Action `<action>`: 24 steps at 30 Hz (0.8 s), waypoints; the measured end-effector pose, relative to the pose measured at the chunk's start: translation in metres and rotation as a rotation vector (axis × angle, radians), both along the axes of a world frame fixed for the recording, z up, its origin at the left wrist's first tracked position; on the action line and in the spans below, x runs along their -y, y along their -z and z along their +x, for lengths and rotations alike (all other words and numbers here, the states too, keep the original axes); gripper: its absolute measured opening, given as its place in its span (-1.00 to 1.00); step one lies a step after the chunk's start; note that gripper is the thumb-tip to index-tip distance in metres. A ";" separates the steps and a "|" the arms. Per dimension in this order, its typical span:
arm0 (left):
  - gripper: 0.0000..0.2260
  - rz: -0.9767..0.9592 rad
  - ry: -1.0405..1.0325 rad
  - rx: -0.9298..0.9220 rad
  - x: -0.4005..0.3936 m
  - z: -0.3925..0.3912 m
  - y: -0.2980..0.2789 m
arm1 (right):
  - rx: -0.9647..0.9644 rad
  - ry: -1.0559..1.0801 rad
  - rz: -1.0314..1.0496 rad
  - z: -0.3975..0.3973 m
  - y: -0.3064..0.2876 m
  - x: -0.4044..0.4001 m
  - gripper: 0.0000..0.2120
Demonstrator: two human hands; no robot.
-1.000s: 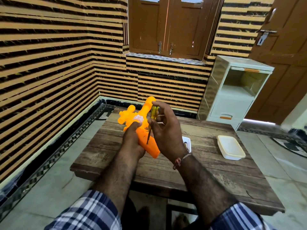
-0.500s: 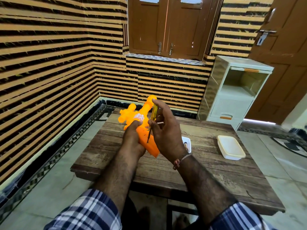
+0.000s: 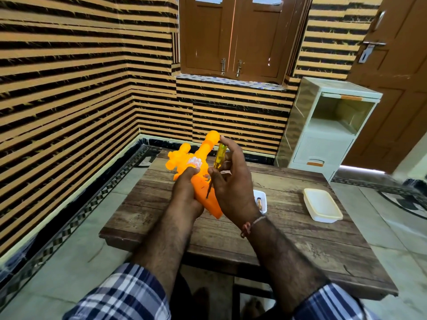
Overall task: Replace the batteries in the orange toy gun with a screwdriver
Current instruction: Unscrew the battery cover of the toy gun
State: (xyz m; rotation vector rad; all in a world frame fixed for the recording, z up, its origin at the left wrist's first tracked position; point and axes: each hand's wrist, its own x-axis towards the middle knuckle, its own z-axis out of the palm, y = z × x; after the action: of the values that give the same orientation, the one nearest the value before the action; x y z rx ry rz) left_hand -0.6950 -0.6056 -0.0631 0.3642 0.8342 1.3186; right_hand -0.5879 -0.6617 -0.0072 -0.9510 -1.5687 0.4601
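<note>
Orange toy gun [image 3: 209, 191] is held above the wooden table [image 3: 277, 239], gripped by the left hand [image 3: 184, 195], barrel pointing away. The yellow-handled screwdriver [image 3: 216, 166] is pinched by the right hand [image 3: 233, 183], its tip set against the gun's grip. A small white tray [image 3: 262, 200] and a lidded white container [image 3: 322, 207] lie on the table to the right.

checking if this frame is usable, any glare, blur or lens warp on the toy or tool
Head view: wide-angle warp bows the striped wall and table edges; the orange toy gun is overexposed, surface detail washed out near the left hand; the screwdriver in the right hand stays fairly sharp.
</note>
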 end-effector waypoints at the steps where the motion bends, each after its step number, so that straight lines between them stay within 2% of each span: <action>1: -0.63 0.009 -0.011 0.013 0.000 0.000 0.000 | -0.015 -0.033 -0.016 0.000 0.000 0.000 -0.36; 4: -0.62 0.039 0.000 0.043 0.002 0.001 0.001 | -0.020 -0.084 -0.026 0.000 -0.002 0.003 -0.36; 10: -0.49 0.000 0.010 0.019 0.001 0.001 0.003 | 0.011 -0.016 0.011 0.001 0.000 -0.001 -0.34; 16: -0.64 0.021 -0.034 0.030 -0.001 0.000 0.005 | 0.019 -0.066 -0.039 0.000 0.001 0.001 -0.34; 19: -0.61 0.016 -0.026 0.038 0.000 -0.001 0.006 | 0.021 -0.060 -0.022 -0.001 0.001 0.001 -0.42; 24: -0.48 -0.019 -0.032 0.013 -0.002 -0.003 0.008 | 0.040 0.018 0.027 -0.003 0.001 -0.001 -0.37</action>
State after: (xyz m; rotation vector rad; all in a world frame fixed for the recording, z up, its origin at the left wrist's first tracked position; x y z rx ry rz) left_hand -0.6978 -0.6031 -0.0710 0.3286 0.8442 1.3409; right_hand -0.5908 -0.6609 -0.0084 -0.9577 -1.5977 0.4082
